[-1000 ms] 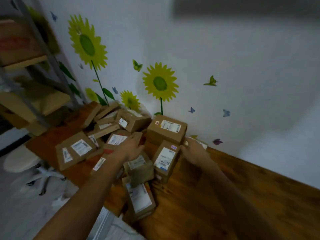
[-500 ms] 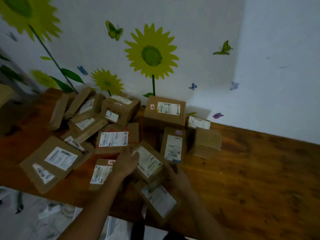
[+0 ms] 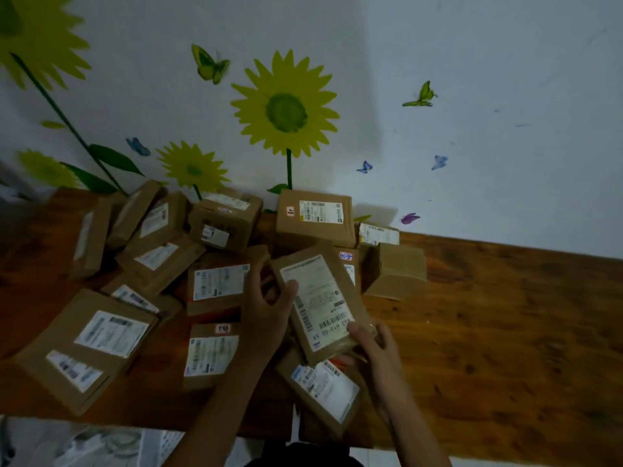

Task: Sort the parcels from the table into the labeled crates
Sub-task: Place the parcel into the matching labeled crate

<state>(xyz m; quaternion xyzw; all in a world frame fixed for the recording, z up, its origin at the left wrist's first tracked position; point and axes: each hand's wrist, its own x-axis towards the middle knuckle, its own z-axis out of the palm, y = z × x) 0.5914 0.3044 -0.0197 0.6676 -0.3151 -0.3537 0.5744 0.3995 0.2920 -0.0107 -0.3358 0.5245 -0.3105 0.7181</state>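
You hold one parcel (image 3: pixel 320 305) up in the middle of the frame, left hand (image 3: pixel 269 318) and right hand (image 3: pixel 374 345) fingers curled round its edges, so next read its label and find the matching crate, which is not in view.

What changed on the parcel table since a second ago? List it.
Both hands took up one parcel from the pile: the left hand grips its left edge, the right hand its lower right corner, label tilted up towards the camera. The other parcels stayed put on the table.
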